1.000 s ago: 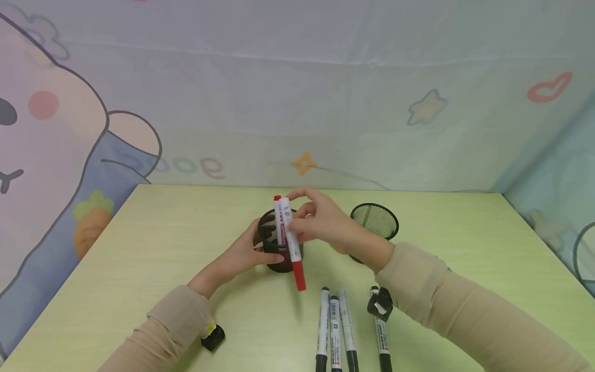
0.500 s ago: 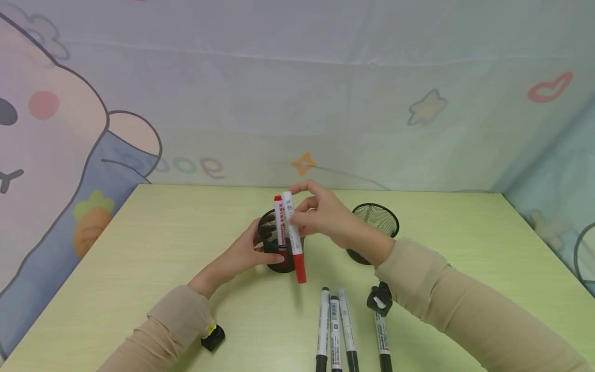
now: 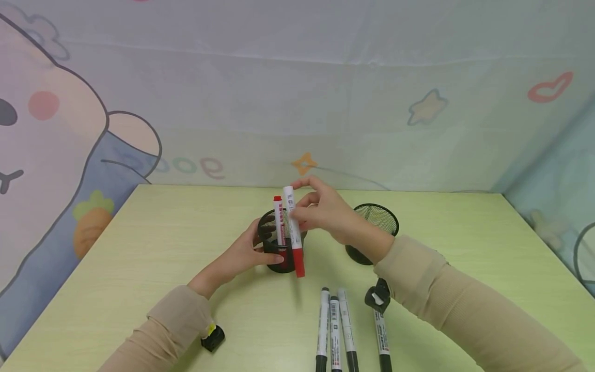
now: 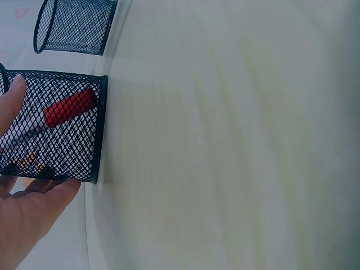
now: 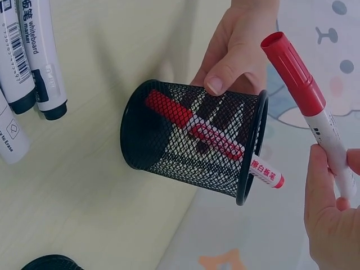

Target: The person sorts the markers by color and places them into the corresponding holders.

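Observation:
My left hand (image 3: pixel 239 256) grips a black mesh pen holder (image 5: pixel 185 174) from the left, thumb on its near side. Inside it leans a red whiteboard marker (image 5: pixel 267 171), red cap down, its tail end poking above the rim. My right hand (image 3: pixel 323 209) pinches a second red marker (image 5: pixel 332 138) by its white barrel, red cap pointing down. In the head view this marker overlaps the right part of the pen holder's rim, and the right wrist view shows it apart from the mesh. The left wrist view shows the left fingers (image 4: pixel 64 191) along the mesh wall.
Another black mesh pen holder (image 3: pixel 378 219) stands to the right, partly behind the right forearm. Several black-capped whiteboard markers (image 3: pixel 323 323) lie near the table's front, one of them (image 3: pixel 382 336) apart at the right. A printed cloth (image 3: pixel 325 103) hangs behind the table (image 3: pixel 153 232).
My right hand has risen slightly with its red marker, which now hangs more upright and higher beside the pen holder. The left hand and its holder have stayed still.

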